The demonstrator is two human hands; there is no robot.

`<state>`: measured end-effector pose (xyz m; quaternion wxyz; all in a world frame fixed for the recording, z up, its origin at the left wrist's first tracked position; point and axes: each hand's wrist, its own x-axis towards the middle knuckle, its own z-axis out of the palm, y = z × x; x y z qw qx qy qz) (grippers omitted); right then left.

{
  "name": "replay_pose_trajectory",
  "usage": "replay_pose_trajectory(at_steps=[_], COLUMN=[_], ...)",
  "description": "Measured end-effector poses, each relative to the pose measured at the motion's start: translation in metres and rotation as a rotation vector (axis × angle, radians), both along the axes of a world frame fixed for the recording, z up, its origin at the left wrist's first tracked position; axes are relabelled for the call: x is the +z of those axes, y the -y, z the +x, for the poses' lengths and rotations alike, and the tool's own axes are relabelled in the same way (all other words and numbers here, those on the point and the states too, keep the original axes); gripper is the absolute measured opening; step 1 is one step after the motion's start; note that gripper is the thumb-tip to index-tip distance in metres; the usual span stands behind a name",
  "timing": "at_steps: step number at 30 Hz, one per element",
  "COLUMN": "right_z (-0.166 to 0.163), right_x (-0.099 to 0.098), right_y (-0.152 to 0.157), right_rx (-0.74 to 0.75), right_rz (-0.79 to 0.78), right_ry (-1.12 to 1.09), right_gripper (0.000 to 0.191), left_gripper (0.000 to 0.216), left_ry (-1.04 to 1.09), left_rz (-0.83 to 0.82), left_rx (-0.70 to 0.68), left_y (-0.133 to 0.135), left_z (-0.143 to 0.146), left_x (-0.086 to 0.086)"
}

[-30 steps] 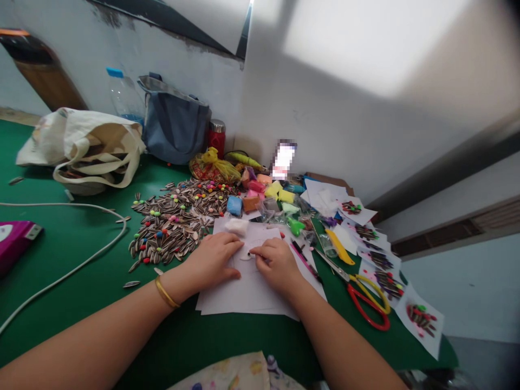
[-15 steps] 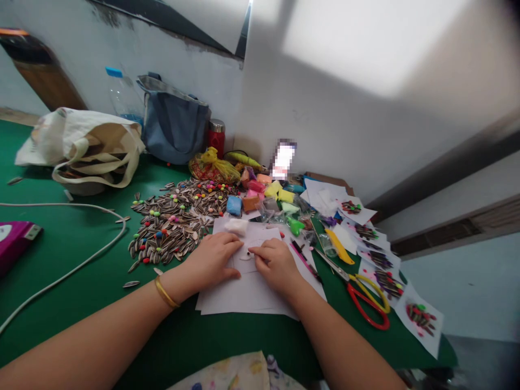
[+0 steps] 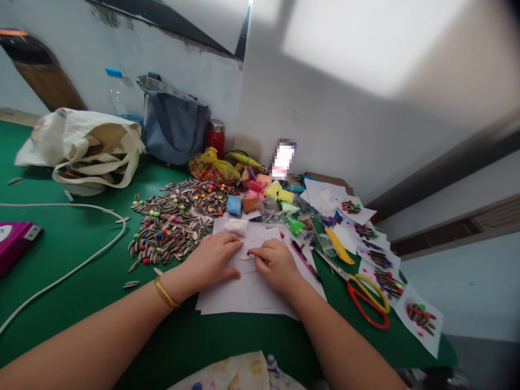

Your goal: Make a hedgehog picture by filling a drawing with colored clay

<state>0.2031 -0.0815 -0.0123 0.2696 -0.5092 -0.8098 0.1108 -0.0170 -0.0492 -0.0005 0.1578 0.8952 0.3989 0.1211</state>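
My left hand (image 3: 217, 257) lies flat on a stack of white paper (image 3: 235, 298), fingers stretched out and thumb apart. It holds nothing and steadies against the sheet. Beside its fingertips is a small flat white piece (image 3: 245, 258), perhaps clay, with a tiny dark dot on it. The index fingertip of my right hand (image 3: 278, 265) touches or nearly touches that dot. Its thumb is apart from the index finger, and the other fingers are curled beneath, partly hidden. A white packet (image 3: 236, 226) rests just beyond my left hand.
Sunflower seeds (image 3: 174, 222) mixed with coloured beads are heaped at left. Colourful clay packs (image 3: 260, 197) lie behind the paper. To the right are a pen (image 3: 306, 261), scissors (image 3: 365, 298), a yellow cutter (image 3: 339, 246) and several decorated cards (image 3: 420, 319). A cable (image 3: 93, 254) crosses the left side.
Almost nothing differs. My right index fingertip has shifted very slightly at the tiny dark dot, while my left hand stays in place.
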Motion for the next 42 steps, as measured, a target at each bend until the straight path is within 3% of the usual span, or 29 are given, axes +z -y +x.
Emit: replay_pose_trajectory(at_steps=[17,20,22,24,26,42], right_z=[0.002,0.02,0.037,0.052,0.061,0.059], right_x=[0.0,0.002,0.004,0.005,0.005,0.006], right_y=[-0.002,-0.01,-0.015,-0.019,-0.022,-0.024], right_rx=[-0.005,-0.125,-0.301,-0.463,-0.518,-0.485], right_rz=[0.017,0.099,0.132,0.127,0.091,0.052], right_ry=[0.01,0.014,0.099,0.217,0.302,0.267], right_gripper=[0.026,0.023,0.02,0.021,0.023,0.012], left_gripper=[0.061,0.06,0.059,0.06,0.062,0.063], left_ry=[-0.005,-0.012,-0.017,-0.025,-0.031,-0.007], left_rz=[-0.014,-0.023,-0.024,-0.026,-0.032,-0.022], left_rx=[-0.01,-0.006,-0.011,-0.025,-0.035,-0.074], left_y=[-0.001,-0.001,-0.002,-0.002,-0.002,-0.001], left_z=[0.0,0.0,-0.001,-0.002,-0.003,-0.002], left_x=[0.004,0.006,0.006,0.007,0.007,0.011])
